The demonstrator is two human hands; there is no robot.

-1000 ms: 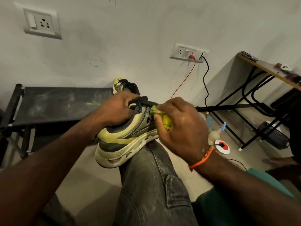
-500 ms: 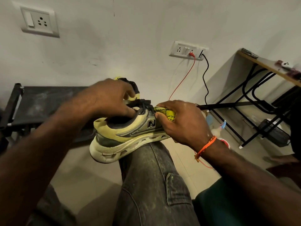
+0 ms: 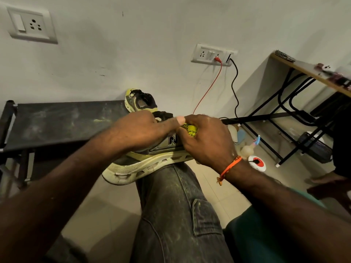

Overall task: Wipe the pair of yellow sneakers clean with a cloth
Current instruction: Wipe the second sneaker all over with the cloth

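Resting sole-down across a knee in dusty grey jeans (image 3: 171, 215): yellow sneaker (image 3: 144, 164), heel end toward the left, thick off-white cut-out sole facing the camera, grey side panel with an "N" logo partly visible between the hands. Upper mostly covered. Clamped over the collar and heel area: left hand (image 3: 140, 130), fingers wrapped down onto the upper, index finger stretched right along the black laces until it meets the other hand. Closed around a bunched yellow cloth (image 3: 190, 129) with dark markings: right hand (image 3: 207, 141), pressing the cloth against the sneaker's side just past the logo; orange thread bracelet (image 3: 228, 168) on that wrist. Toe of the shoe hidden behind the right hand.

Second yellow sneaker (image 3: 139, 101) standing farther back, at the right end of a black shelf (image 3: 62, 122) by the white wall, dark opening facing up; apart from the held shoe, though how it is propped is hard to judge from this angle. Shelf top smeared with pale dust.

Wall switch plate (image 3: 210, 54) above and right, with a red wire (image 3: 207, 90) and a black cable (image 3: 234, 86) hanging from it. Black-framed table (image 3: 303, 71) at far right. On the tiled floor beneath, a round white-and-red item (image 3: 257, 163), too blurred to name.
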